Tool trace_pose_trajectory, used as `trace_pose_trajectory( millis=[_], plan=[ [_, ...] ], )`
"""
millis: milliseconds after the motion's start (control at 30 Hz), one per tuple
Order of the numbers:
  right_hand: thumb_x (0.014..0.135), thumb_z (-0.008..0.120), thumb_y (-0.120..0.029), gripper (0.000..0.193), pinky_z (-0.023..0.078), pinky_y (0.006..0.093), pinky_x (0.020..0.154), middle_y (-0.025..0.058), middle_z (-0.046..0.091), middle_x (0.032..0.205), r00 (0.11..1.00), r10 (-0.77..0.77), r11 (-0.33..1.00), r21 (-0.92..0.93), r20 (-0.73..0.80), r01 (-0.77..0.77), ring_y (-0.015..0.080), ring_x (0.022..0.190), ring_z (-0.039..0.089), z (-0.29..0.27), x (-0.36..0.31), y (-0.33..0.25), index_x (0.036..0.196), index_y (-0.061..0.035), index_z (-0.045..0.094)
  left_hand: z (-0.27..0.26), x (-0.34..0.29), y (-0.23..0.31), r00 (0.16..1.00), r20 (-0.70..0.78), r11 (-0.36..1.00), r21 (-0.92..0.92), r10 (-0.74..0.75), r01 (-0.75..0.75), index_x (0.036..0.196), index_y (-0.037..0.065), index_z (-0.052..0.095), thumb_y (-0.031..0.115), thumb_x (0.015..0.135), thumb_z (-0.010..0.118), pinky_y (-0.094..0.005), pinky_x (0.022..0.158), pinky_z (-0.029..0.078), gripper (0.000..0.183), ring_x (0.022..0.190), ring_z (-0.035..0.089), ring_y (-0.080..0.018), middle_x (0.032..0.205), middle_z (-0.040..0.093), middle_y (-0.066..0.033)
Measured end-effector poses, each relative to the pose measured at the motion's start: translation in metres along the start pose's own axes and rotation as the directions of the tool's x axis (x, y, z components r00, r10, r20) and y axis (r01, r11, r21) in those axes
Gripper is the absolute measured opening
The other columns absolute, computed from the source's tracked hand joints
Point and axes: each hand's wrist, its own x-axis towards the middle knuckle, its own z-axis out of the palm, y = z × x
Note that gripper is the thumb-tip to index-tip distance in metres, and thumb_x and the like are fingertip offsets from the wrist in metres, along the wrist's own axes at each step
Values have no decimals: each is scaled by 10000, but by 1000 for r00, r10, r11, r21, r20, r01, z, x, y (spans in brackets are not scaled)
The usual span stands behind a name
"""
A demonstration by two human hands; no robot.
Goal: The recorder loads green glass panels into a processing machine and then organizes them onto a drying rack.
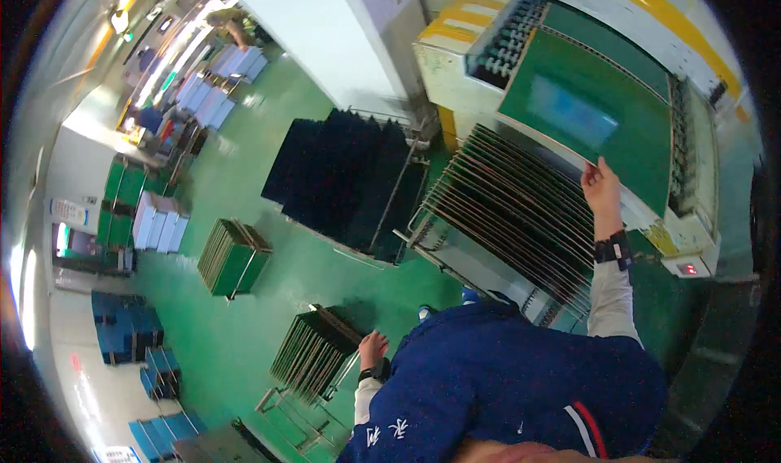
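A large green panel [561, 109] lies on the roller conveyor of a machine at the upper right, with a bright reflection on its surface. My right hand [600, 188] holds the panel's near edge between thumb and fingers. Just below that edge stands a slotted rack [512, 207] with several thin panels set in rows. My left hand [373, 349] hangs low beside a smaller rack of upright panels [313, 353]. Its fingers are loosely curled, and I see nothing in them. Both wrists wear dark bands.
A cart of dark panels [342, 182] stands left of the slotted rack, near a white pillar [362, 40]. Another small panel rack [234, 258] stands on the green floor [183, 300]. Blue panel stacks [126, 329] line the left wall. People work at far benches.
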Motion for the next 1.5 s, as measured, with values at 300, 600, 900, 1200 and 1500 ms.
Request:
trace_pose_trajectory(
  millis=[300,600,900,1200,1500],
  plan=[
    [876,613,-190,161,467,301,708,74,592,866,999,-12,999,-44,53,14,171,810,560,-9,19,1,938,-48,574,-16,11,-20,992,110,991,-127,57,-43,997,31,541,226,857,618,-332,540,496,252,656,607,-220,807,610,-102],
    [860,637,-231,208,479,332,723,104,585,879,1000,27,997,70,6,-27,204,803,566,2,18,0,909,-52,544,-38,82,-31,965,264,923,374,-8,-94,983,76,581,301,885,564,-393,699,470,246,847,586,-275,882,619,-82],
    [891,568,-333,333,502,307,724,79,643,919,981,61,993,-114,184,-40,170,798,606,-4,-15,-5,999,-22,613,12,73,28,968,249,969,245,-31,-32,1040,-14,576,290,878,612,-366,653,486,346,763,603,-213,926,638,-65],
    [888,577,-328,298,509,268,671,60,656,852,973,134,857,-514,185,-20,132,749,620,1,-89,23,950,-44,643,28,90,29,954,301,900,412,10,-140,1003,50,566,338,829,651,-427,673,501,347,775,617,-283,917,647,-99],
    [912,539,-268,264,509,245,646,62,666,859,968,126,779,-626,217,39,123,738,627,-18,-131,38,971,-38,654,46,53,59,814,580,193,795,36,-575,970,80,560,353,813,649,-450,694,500,327,801,619,-316,912,648,-109]
  ],
)
